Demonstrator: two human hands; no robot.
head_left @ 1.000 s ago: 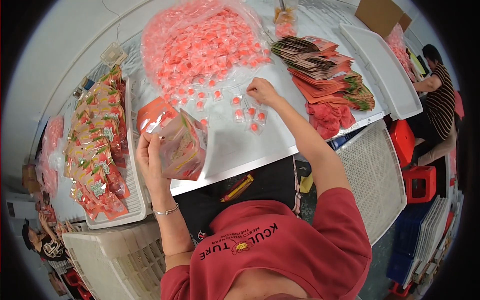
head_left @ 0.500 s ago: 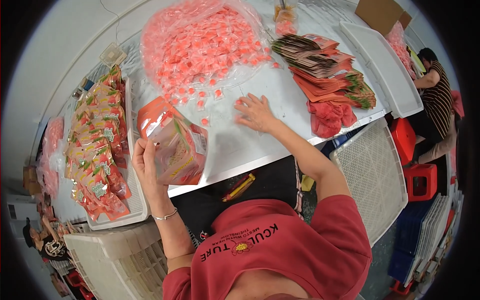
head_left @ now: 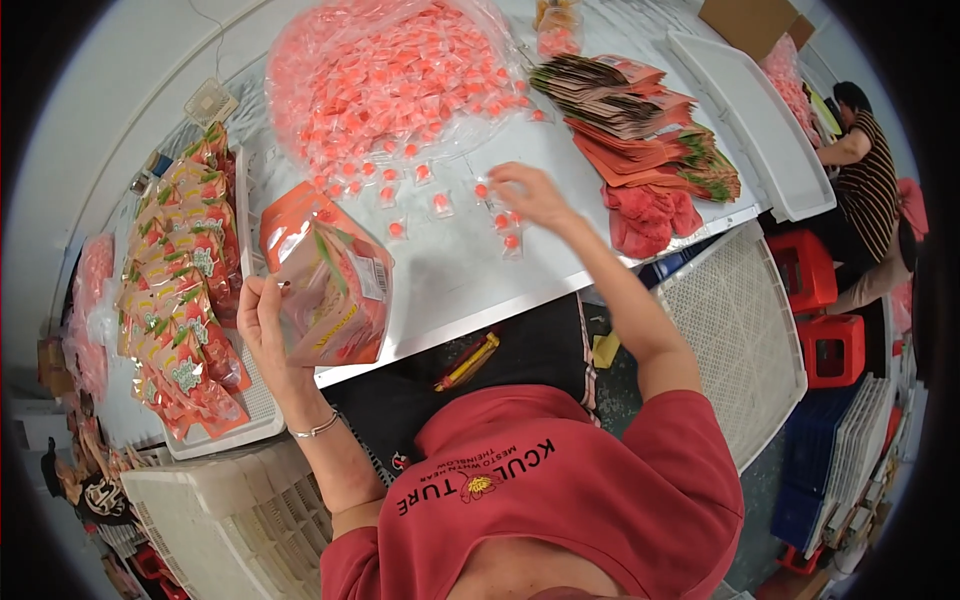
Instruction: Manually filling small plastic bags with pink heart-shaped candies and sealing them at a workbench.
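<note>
My left hand (head_left: 264, 318) pinches the edge of an orange-red stand-up pouch (head_left: 335, 290) with a clear front, tilted over the table's near edge. My right hand (head_left: 532, 196) hovers above the white table, fingers stretched to the left and apart, with nothing visible in them. Close by its fingertips lies a small clear-wrapped red candy (head_left: 481, 191); a few more sit just below the hand. Several loose candies, one of them a wrapped candy (head_left: 441, 204), are scattered between the pouch and the big heap of candies (head_left: 390, 85) in a clear plastic bag.
At left, filled pouches (head_left: 185, 300) lie in rows on a white tray (head_left: 262, 400). A stack of flat pouches (head_left: 640, 130) and a crumpled red cloth (head_left: 650, 220) sit at right, beside a long white tray (head_left: 750, 120). Red stools (head_left: 832, 350) and a co-worker (head_left: 865, 190) are farther right.
Several candies have come away from the heap and now lie spread on the table near my right hand. That hand has risen slightly. The pouch stays in my left hand.
</note>
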